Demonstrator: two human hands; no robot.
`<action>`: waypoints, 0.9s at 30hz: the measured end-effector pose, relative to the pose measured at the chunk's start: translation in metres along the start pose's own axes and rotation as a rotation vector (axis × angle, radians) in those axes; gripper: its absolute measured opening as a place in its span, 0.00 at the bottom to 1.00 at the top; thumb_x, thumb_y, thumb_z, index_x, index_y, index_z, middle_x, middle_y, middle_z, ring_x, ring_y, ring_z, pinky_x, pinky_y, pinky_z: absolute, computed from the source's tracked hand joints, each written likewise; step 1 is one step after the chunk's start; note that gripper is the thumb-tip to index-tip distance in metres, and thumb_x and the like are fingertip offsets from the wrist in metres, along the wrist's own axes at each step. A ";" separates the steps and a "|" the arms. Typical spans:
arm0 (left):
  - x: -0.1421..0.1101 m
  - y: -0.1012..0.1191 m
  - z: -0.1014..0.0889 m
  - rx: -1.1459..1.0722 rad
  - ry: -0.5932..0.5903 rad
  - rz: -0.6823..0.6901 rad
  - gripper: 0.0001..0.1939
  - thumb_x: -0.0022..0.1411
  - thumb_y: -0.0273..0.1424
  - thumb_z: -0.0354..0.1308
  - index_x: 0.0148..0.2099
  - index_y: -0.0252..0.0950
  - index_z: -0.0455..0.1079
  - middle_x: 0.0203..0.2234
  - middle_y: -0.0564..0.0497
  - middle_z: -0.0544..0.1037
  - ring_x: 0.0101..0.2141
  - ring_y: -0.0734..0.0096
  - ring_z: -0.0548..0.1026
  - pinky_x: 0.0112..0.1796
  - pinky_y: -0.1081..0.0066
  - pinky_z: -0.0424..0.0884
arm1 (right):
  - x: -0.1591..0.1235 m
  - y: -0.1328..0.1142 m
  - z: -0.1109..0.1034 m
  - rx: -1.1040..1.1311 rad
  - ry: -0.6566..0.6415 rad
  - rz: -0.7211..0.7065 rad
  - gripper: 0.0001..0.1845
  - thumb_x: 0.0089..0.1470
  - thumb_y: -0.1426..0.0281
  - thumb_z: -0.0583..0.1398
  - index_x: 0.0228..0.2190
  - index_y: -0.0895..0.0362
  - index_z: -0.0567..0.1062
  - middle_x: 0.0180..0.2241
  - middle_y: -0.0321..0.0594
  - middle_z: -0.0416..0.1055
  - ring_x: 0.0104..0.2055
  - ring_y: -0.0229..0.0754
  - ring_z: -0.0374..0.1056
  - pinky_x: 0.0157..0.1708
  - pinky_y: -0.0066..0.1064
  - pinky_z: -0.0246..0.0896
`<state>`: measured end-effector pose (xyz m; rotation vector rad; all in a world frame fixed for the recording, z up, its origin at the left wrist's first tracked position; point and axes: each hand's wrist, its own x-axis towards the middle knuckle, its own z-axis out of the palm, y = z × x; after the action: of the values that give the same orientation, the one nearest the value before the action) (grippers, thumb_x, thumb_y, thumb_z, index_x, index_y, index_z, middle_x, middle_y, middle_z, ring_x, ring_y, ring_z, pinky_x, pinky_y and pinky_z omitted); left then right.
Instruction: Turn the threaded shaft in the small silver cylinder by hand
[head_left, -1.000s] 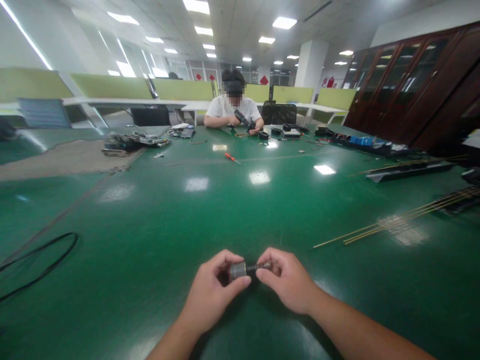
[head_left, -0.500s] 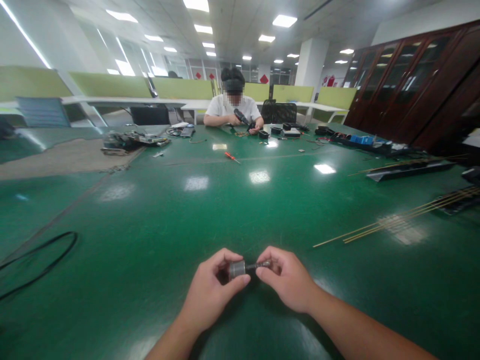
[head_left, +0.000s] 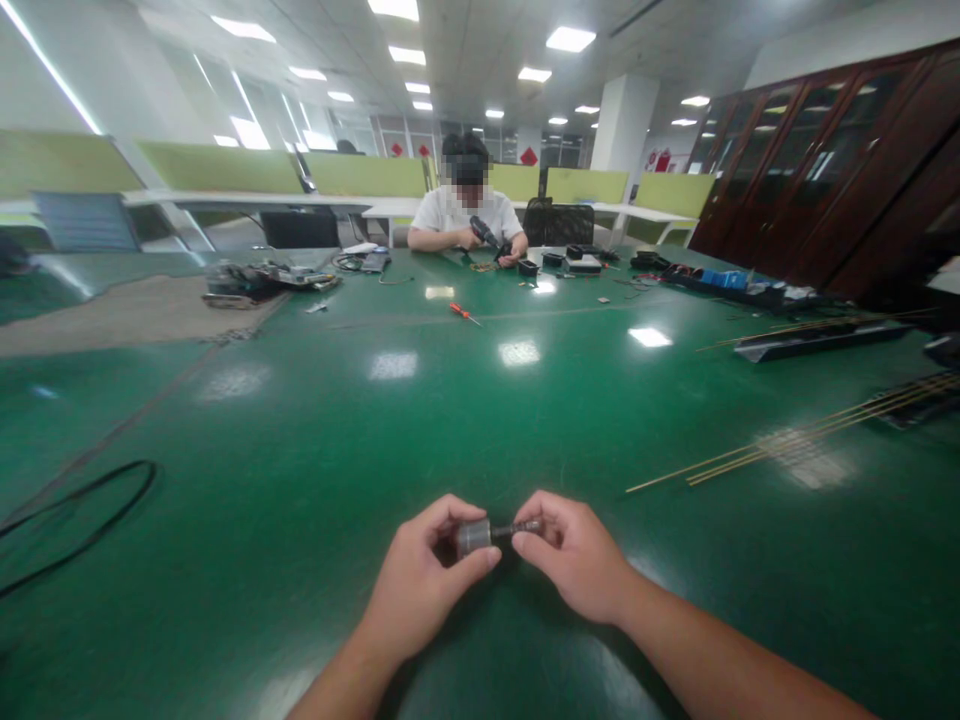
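Note:
Low in the middle of the head view, both hands hold one small piece just above the green table (head_left: 420, 430). The piece is a grey metal cylinder (head_left: 475, 538) with a thin dark shaft (head_left: 502, 532) coming out of its right end. My left hand (head_left: 427, 570) is closed round the cylinder, with the thumb along its near side and the fingers over the far side. Thumb and fingertips of my right hand (head_left: 574, 555) pinch the shaft's outer end. The palms and curled fingers hide parts of both ends.
Across the table a person in a white shirt (head_left: 499, 212) holds a black power drill (head_left: 484, 232). A red-handled screwdriver (head_left: 461, 312) lies mid-table. Thin brass-coloured rods (head_left: 780, 448) lie at right, a black cable loop (head_left: 112, 522) at left, electronic parts (head_left: 262, 283) at back left.
The cylinder has shifted very slightly left in my left hand, and a little more of the shaft shows. My right hand keeps its pinch in nearly the same place.

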<state>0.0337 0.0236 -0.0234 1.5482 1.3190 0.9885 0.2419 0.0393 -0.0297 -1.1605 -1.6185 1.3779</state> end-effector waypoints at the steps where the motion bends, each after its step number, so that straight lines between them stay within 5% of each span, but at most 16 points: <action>1: 0.000 0.000 0.000 0.000 -0.001 0.003 0.15 0.55 0.39 0.69 0.40 0.36 0.73 0.29 0.53 0.78 0.32 0.65 0.74 0.35 0.69 0.67 | 0.000 0.000 0.000 -0.002 0.001 0.000 0.04 0.55 0.69 0.63 0.33 0.57 0.74 0.21 0.28 0.61 0.22 0.34 0.55 0.24 0.27 0.46; 27: 0.000 0.006 0.001 -0.046 0.043 -0.024 0.15 0.53 0.39 0.70 0.39 0.36 0.74 0.28 0.52 0.78 0.31 0.64 0.75 0.34 0.69 0.68 | 0.000 0.004 -0.002 0.041 -0.007 -0.006 0.06 0.58 0.67 0.62 0.33 0.58 0.73 0.23 0.30 0.65 0.25 0.35 0.59 0.27 0.27 0.53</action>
<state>0.0363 0.0230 -0.0178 1.4806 1.3324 1.0354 0.2445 0.0397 -0.0336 -1.1279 -1.5903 1.4062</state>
